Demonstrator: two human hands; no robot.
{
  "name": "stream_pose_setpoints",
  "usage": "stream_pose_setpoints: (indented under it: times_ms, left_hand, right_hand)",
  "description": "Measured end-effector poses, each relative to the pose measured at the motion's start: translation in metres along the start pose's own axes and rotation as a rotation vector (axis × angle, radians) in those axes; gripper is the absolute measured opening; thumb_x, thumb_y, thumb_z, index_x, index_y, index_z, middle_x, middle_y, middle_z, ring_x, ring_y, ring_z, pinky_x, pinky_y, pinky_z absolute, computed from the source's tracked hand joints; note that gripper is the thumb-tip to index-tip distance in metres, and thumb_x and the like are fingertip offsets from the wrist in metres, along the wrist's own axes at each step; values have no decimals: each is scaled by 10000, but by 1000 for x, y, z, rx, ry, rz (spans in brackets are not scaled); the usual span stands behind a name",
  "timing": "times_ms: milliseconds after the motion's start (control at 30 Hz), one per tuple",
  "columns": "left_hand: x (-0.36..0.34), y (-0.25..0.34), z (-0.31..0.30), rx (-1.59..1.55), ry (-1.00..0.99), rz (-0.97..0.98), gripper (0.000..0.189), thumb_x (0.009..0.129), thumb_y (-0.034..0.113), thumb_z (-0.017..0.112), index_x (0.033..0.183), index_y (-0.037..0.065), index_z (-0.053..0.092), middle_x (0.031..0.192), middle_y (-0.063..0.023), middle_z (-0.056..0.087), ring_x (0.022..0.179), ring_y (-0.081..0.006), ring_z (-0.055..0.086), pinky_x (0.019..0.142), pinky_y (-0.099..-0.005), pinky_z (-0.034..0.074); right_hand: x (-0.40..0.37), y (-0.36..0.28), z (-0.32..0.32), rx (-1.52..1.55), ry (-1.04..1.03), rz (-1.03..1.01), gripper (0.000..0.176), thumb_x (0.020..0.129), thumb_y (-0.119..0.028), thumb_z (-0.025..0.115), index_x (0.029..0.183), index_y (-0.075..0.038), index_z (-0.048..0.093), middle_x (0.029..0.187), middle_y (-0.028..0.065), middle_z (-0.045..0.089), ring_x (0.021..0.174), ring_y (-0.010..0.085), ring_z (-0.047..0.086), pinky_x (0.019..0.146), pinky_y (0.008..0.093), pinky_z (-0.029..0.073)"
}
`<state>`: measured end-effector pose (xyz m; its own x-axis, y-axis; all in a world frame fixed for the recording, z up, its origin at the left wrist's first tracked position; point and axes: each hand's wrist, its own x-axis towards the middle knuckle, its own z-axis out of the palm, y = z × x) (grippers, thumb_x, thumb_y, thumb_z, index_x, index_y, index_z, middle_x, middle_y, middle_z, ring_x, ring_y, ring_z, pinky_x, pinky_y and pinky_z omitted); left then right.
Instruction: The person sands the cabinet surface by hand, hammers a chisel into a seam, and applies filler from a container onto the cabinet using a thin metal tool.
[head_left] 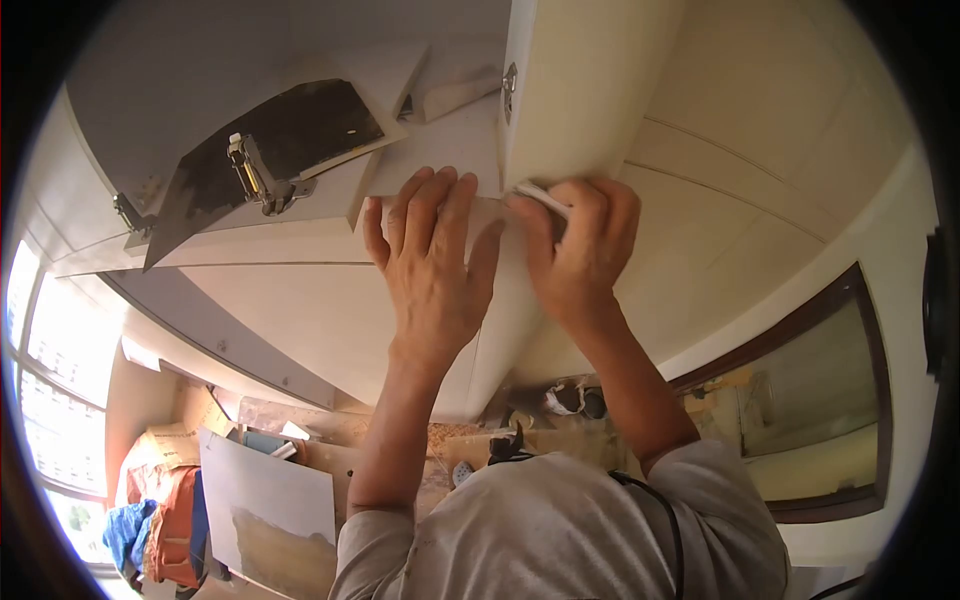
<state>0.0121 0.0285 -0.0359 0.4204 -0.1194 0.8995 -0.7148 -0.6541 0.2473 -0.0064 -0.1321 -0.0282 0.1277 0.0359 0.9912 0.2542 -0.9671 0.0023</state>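
My left hand (432,260) lies on the front edge of a white cabinet (320,300), its fingers stretched out and apart. Close beside it, my right hand (588,240) is closed around a thin, pale folded piece (545,198), pressed near the corner where the cabinet edge meets an upright cream panel (570,90). What the folded piece is made of cannot be made out. Left of my left hand, a dark sheet (290,130) rests on the cabinet's inside surface, with a metal hinge (258,180) in front of it.
A second hinge (130,212) sits at the far left, and a metal fitting (509,92) is on the upright panel. Below are a leaning white board (270,490), an orange bag (172,530) and a bright window (60,350). A dark-framed pane (820,410) stands at right.
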Motion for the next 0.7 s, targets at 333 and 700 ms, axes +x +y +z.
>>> stream_pose_setpoints:
  times_ms: [333, 700]
  left_hand:
    - [0, -1, 1, -31, -3, -14, 534, 870, 203, 785, 1369, 128, 608, 1378, -35, 591, 1378, -243, 498, 1221, -544, 185]
    - [2, 0, -1, -26, -5, -17, 570, 839, 187, 820, 1371, 145, 619, 1373, -41, 615, 1368, -242, 524, 1217, -498, 205]
  right_hand:
    - [-8, -1, 5, 107, 50, 96, 370, 859, -230, 867, 1095, -111, 607, 1095, 105, 539, 986, 317, 524, 822, 452, 428]
    - [-7, -2, 10, 113, 43, 42, 379, 861, -224, 868, 1094, -115, 590, 1086, 101, 518, 962, 302, 501, 814, 440, 416]
